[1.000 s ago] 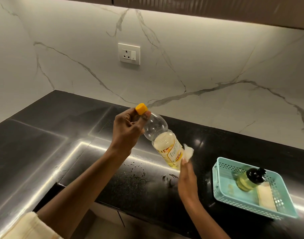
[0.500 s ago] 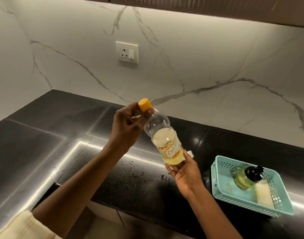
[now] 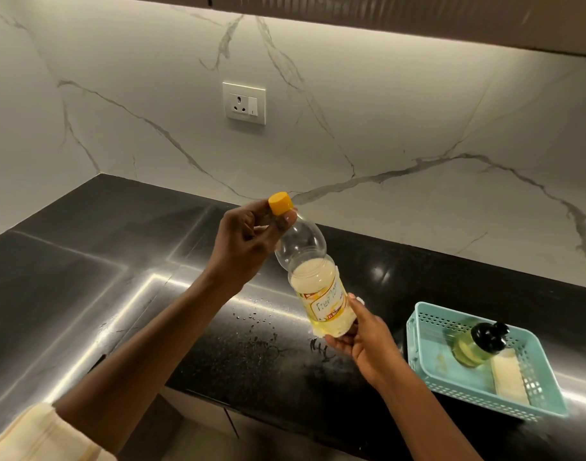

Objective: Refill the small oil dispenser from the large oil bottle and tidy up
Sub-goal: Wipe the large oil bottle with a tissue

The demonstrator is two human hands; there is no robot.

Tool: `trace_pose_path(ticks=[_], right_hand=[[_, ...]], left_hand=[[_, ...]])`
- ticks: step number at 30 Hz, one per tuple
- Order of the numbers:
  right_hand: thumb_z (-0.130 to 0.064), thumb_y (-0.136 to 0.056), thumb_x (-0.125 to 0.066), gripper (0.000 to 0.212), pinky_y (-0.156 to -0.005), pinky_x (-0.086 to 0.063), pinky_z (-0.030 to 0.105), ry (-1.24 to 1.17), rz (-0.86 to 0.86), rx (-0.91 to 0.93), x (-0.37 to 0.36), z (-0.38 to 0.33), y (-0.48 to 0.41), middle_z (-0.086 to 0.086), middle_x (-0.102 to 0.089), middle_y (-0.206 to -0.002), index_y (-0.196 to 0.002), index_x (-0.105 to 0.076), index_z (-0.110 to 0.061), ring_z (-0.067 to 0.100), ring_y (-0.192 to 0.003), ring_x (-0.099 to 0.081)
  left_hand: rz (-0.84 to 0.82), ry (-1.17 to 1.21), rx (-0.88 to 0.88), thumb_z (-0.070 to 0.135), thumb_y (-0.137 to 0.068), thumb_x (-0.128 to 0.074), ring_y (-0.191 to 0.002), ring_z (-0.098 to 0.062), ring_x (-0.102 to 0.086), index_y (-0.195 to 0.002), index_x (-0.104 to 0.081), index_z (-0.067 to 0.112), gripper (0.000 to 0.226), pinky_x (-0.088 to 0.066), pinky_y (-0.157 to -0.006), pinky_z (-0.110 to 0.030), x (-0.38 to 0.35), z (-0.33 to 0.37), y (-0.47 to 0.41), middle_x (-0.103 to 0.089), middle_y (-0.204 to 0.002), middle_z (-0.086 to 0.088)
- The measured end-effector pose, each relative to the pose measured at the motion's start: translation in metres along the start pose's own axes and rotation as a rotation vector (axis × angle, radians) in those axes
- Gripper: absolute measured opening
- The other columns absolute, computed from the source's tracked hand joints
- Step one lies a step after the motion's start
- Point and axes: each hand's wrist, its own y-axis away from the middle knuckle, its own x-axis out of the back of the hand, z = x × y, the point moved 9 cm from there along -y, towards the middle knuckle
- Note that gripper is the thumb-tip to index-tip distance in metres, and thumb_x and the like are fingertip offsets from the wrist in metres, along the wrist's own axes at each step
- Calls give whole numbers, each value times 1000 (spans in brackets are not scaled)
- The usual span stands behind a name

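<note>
Oil bottle [image 3: 313, 281]: held in the air above the black counter [image 3: 85, 277], tilted, cap end up and to the left, base down and to the right; pale oil fills the lower part.
Yellow cap [image 3: 280, 202]: sits on the bottle's neck, just past the left fingertips.
Left hand [image 3: 246, 242]: fingers curled round the neck right below the cap, thumb on the near side.
Right hand [image 3: 363, 337]: palm up under the base, fingers closed round the bottom, one fingertip laid along the label.
White scrap [image 3: 359, 299]: peeks out behind the right fingers; mostly hidden, so what it is cannot be told.
Small dispenser [image 3: 478, 346]: black-topped, yellowish, lying tilted in the teal basket [image 3: 428, 327] on the right, well apart from both hands; blurred.
Pale pad [image 3: 509, 377]: lies in the basket on the dispenser's near side.
Droplets [image 3: 251, 316]: scattered on the counter below the bottle.
Cream sleeve [image 3: 35, 434]: cut off at the bottom left corner.
</note>
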Motion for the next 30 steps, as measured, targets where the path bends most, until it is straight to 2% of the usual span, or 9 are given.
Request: trace_pose_path(ticks=[2, 6, 12, 14, 18, 22, 25, 27, 30], right_hand=[[-37, -108, -54, 32, -88, -62, 47, -36, -7, 54, 4, -10, -3, 10, -83, -92, -113, -71, -9, 32, -101, -75], [-42, -107, -53, 45, -102, -58, 53, -379, -137, -46, -9, 1, -5, 23, -71, -132, -134, -65, -8, 40, -127, -67], [-55, -103, -54, 60, -88, -63, 41, -463, -220, -91, -16, 5, 4, 29, -66, -137, -138, -64, -8, 44, -118, -67], [-49, -103, -56, 55, -96, -60, 46, -439, -174, -31, -13, 0, 1, 28, -67, -136, -138, -63, -7, 45, -122, -66], [-32, -107, -54, 38, -108, -53, 52, -279, -52, 138, -10, -9, 1, 18, -75, -127, -137, -61, -10, 34, -122, -71], [-24, -110, -52, 16, -93, -58, 35, 68, 111, 359, -7, -18, 12, 5, -78, -115, -116, -67, -29, 19, -109, -75], [-35, -112, -45, 19, -83, -48, 16, 468, 189, 605, -19, -28, 28, -8, -65, -127, -127, -57, -36, 13, -117, -66], [-51, -110, -35, 37, -90, -46, 12, 654, 173, 726, -39, -30, 40, -8, -52, -142, -141, -49, -37, 11, -129, -56], [-66, -106, -23, 64, -122, -40, 44, 687, 122, 767, -66, -31, 49, -10, -40, -165, -163, -28, -38, 18, -156, -31]], left_hand=[[-19, 55, 1, 23, -94, -72, -102, -21, -80, -113, -77, 21, 20, -66, -94, -50, 0, 1, 0, -84, -105, 2], [-36, 58, -46, 9, -99, -69, -102, -14, -80, -115, -74, 18, 19, -66, -90, -36, -6, 7, -2, -83, -106, 7], [-43, 173, 80, 8, -103, -64, -116, -31, -76, -126, -72, 6, 24, -65, -96, -47, 8, -16, -3, -79, -122, -13], [0, 250, 154, 20, -102, -64, -126, -38, -70, -129, -70, 7, 31, -61, -104, -53, 9, -27, 2, -74, -131, -21], [196, 347, 339, 28, -107, -62, -128, -32, -70, -113, -71, 21, 13, -65, -93, -51, 7, -48, 14, -75, -127, -9], [318, 364, 359, 28, -108, -62, -115, -25, -74, -110, -69, 21, 10, -67, -71, -34, 12, -53, 19, -77, -114, 0], [334, 354, 343, 28, -108, -62, -113, -26, -74, -109, -68, 20, 10, -67, -68, -33, 13, -52, 20, -76, -112, -1], [314, 318, 337, 28, -107, -63, -115, -29, -74, -110, -69, 19, 11, -69, -76, -41, 7, -54, 20, -76, -112, -3], [238, 242, 313, 28, -105, -65, -115, -33, -74, -115, -70, 11, 20, -63, -95, -61, -9, -53, 24, -77, -115, -12]])
